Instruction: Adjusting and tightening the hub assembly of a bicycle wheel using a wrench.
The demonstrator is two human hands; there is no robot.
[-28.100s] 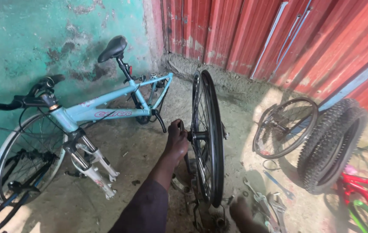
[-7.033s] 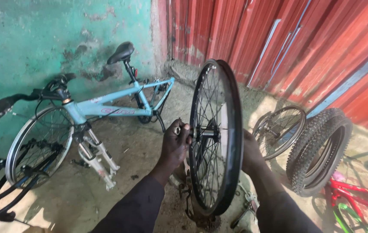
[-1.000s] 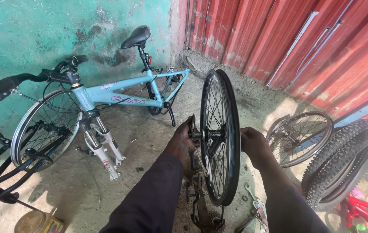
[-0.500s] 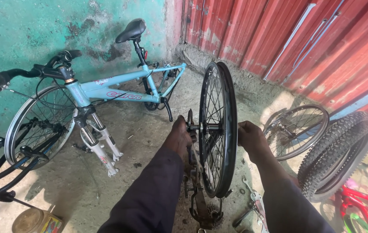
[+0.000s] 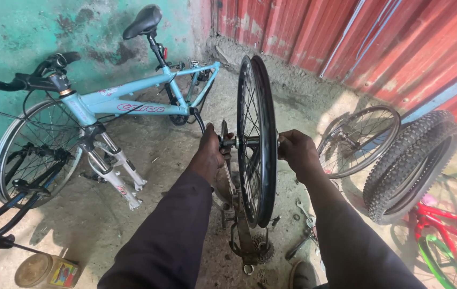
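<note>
A black bicycle wheel [image 5: 258, 139] stands upright on the concrete floor [image 5: 175, 160], edge-on to the camera, between both arms. The left hand [image 5: 209, 155] is curled around the axle end [image 5: 228, 142] on the wheel's left side; the right hand [image 5: 298, 152] is closed on the hub at its right side. A light blue bicycle [image 5: 132, 104] leans near the green wall [image 5: 19, 32]. Knobby tyres [image 5: 408, 163] stand at right.

A black spoked bicycle wheel [image 5: 258, 139] stands upright, held at its axle.
</note>
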